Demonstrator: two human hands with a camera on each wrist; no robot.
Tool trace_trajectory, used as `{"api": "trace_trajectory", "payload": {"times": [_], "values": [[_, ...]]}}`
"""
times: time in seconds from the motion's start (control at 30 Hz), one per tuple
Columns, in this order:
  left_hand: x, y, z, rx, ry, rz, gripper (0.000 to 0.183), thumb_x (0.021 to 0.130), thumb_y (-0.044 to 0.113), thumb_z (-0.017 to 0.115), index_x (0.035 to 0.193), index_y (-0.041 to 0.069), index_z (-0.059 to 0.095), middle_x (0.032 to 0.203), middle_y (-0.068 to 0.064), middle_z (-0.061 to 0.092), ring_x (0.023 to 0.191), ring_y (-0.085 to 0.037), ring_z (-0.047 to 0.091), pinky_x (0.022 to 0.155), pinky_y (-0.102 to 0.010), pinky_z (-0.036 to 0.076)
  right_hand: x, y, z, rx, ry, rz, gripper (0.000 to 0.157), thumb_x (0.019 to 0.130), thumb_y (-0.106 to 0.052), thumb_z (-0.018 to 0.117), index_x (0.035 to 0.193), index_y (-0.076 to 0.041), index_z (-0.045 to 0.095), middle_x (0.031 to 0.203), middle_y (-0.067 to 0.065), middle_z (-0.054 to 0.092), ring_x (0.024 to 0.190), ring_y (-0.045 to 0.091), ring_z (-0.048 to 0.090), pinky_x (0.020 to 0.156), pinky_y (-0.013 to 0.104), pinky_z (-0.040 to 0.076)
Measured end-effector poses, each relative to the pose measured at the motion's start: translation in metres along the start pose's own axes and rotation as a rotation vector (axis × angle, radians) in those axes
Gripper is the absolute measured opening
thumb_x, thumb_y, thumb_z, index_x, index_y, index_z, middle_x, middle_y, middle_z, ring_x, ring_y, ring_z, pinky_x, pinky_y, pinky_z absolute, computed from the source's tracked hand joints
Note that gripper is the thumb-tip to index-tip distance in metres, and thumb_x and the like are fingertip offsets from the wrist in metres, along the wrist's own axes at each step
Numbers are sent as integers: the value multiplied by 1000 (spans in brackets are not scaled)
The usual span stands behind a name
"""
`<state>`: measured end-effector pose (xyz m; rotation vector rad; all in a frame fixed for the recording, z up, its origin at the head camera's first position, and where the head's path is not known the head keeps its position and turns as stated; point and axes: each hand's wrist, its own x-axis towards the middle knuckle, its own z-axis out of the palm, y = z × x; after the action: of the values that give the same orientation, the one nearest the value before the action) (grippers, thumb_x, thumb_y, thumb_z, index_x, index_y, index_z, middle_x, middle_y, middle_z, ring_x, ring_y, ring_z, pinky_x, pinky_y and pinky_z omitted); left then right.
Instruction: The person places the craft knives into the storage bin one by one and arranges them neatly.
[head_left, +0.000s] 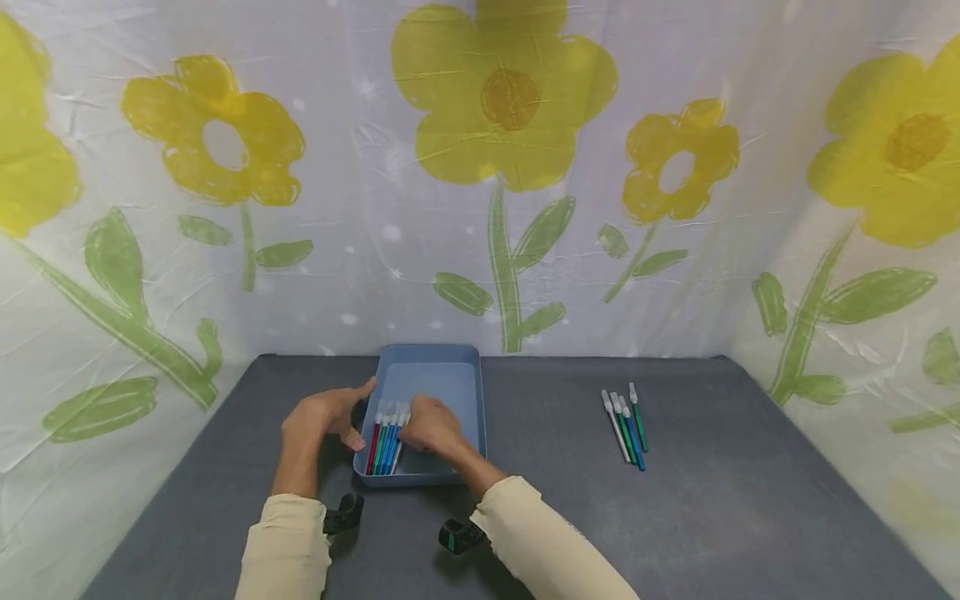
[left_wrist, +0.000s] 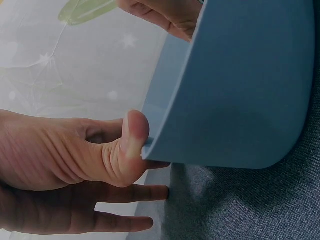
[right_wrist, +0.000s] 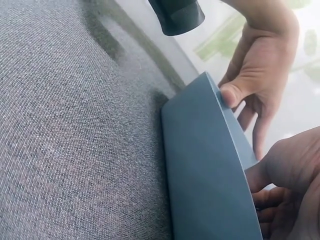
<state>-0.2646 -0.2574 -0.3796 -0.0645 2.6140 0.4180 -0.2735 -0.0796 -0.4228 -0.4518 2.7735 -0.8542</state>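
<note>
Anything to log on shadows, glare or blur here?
Head view: soft shadows on the grey tabletop, loose markers slightly soft. Left wrist: dim, outer wall of the blue tray shaded. Right wrist: brighter, printed backdrop washed out, dark shadow beside the tray.

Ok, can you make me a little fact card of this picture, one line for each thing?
Tray: blue, on the dark table
Pens in tray: side by side at its left; red, green, blue ones show
Pens on table: four, right of the tray
Left hand: thumb on the tray's rim
Right hand: inside the tray, fingers curled, by the pens; grip unclear
Backdrop: whitish, yellow flowers
</note>
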Motion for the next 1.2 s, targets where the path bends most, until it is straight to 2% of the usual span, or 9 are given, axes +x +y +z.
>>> {"api": "trace_trajectory", "payload": {"times": [0.13,0.27,0.5,0.57,0.67,0.8,0.93,1.17,1.2], "values": [[0,1,-1,12,-2,3,126,79,21,91,169,13,4,171,-31,15,156,-55,23,119,-70,33,-2,0,-6,-13,6,1,42,89,-11,74,53,-12,52,48,-2,49,44,13,46,44,29,38],[0,1,0,16,3,11,125,79,21,91,169,11,4,171,-32,16,156,-55,23,120,-70,32,-8,2,-15,-14,26,-37,40,92,-15,77,56,-9,60,50,-2,54,46,12,50,45,27,39],[2,1,1,7,12,-4,126,78,23,91,169,13,4,171,-31,16,156,-55,23,119,-71,32,-21,6,-41,31,27,-85,53,97,-21,76,49,-10,54,45,-7,40,43,7,33,44,23,26],[2,1,2,1,11,-12,126,79,22,91,169,15,4,171,-31,15,156,-55,22,119,-72,32,-24,9,-50,52,25,-86,48,98,-21,74,54,-5,63,47,-6,45,45,8,34,45,24,26],[4,0,3,3,11,-14,126,78,21,91,169,14,4,171,-31,15,156,-55,22,119,-71,32,-29,15,-62,103,44,-97,34,98,-19,74,72,2,78,56,3,64,48,9,45,47,24,33],[4,0,3,-3,17,-25,127,77,20,92,169,14,4,171,-31,15,156,-56,22,119,-72,32,-33,26,-78,111,100,-98,25,98,-18,74,81,0,82,69,11,75,54,13,58,51,25,40],[7,-2,2,-10,8,-18,129,77,22,92,170,15,4,171,-31,14,156,-56,23,118,-72,33,-35,40,-90,78,151,-60,27,98,-21,75,79,-2,81,65,5,71,54,12,55,51,25,38],[8,-3,2,4,3,24,128,77,22,92,169,13,3,171,-31,14,156,-55,22,118,-70,34,-41,76,-113,54,175,52,42,98,-22,74,59,-8,65,51,-3,50,49,11,39,50,27,30],[5,-1,2,6,6,28,128,78,21,92,169,12,3,171,-32,14,156,-56,22,118,-71,34,-43,82,-117,48,180,58,41,98,-22,74,60,-10,67,52,-1,54,50,11,41,51,27,32]]}}
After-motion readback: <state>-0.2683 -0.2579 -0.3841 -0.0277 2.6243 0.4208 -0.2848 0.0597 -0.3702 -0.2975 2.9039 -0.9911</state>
